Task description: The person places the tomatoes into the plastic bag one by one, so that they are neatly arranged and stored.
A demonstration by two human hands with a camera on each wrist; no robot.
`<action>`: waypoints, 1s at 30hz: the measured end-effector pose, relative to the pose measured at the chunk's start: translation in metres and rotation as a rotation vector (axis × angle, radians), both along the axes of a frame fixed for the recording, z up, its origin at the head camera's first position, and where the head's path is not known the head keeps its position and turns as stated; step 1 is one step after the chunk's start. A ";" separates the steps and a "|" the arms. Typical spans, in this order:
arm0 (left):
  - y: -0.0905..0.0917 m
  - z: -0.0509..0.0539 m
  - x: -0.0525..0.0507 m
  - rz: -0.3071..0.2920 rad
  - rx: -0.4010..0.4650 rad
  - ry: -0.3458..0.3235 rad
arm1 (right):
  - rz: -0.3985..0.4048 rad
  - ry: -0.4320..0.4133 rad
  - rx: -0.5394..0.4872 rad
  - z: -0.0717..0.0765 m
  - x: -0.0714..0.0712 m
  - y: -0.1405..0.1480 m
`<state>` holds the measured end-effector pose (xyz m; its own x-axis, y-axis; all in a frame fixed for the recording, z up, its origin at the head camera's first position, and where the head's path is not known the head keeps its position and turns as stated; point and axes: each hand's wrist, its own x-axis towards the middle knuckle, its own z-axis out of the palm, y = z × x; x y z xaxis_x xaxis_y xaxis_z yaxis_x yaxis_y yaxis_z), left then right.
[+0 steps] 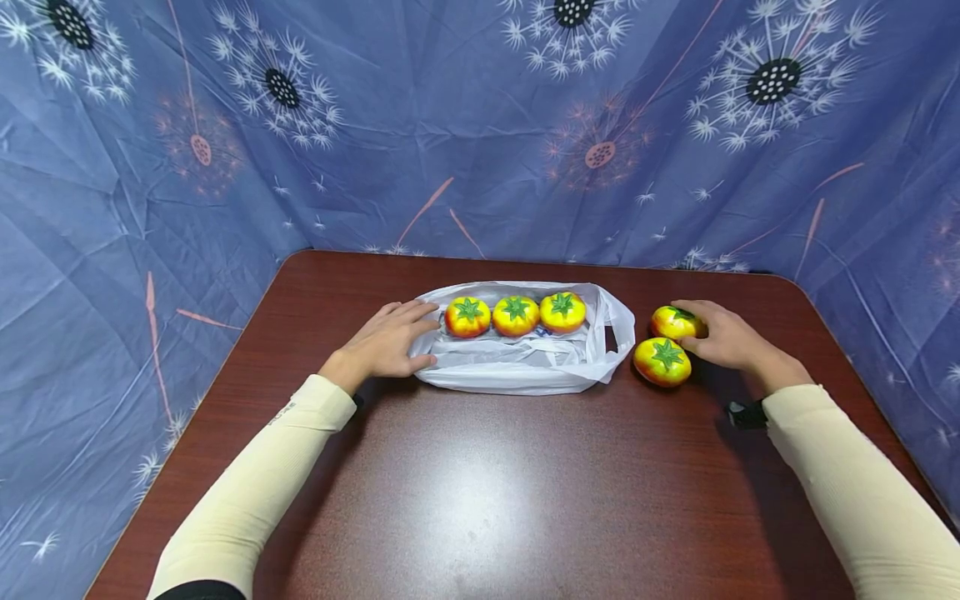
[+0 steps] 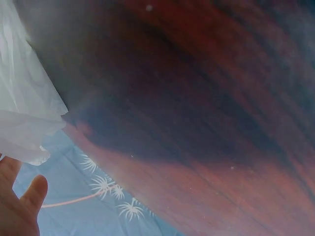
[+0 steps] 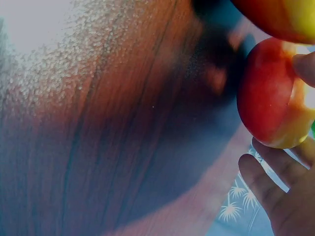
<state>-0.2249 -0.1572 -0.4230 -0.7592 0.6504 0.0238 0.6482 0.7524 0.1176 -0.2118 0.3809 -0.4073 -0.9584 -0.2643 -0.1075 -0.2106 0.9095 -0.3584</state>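
Observation:
A white plastic bag point(image 1: 517, 382) lies spread open on the table, with three red-and-yellow tomatoes in a row inside: the left one point(image 1: 467, 317), the middle one point(image 1: 516, 316) and the right one point(image 1: 562, 312). At the bag's left end rests my left hand point(image 1: 390, 340), fingers extended against its edge. Right of the bag, my right hand point(image 1: 723, 337) holds the farther of two loose tomatoes point(image 1: 667, 322) between thumb and fingers. The nearer loose tomato point(image 1: 662, 362) sits just in front of it. In the right wrist view, the held tomato point(image 3: 268, 98) shows its red side.
The brown wooden table point(image 1: 480, 500) has a bright glare spot in front of the bag. A blue cloth with dandelion prints point(image 1: 450, 125) hangs behind the table and along both sides. The bag's handle loop point(image 1: 618, 329) points toward the loose tomatoes.

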 end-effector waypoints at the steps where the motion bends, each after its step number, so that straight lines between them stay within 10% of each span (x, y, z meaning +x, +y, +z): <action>1: 0.000 0.000 0.000 -0.001 0.003 0.002 | -0.001 0.005 -0.001 0.000 0.000 0.000; 30: -0.001 -0.001 0.001 0.001 0.022 0.008 | -0.043 0.389 -0.125 0.028 0.013 -0.001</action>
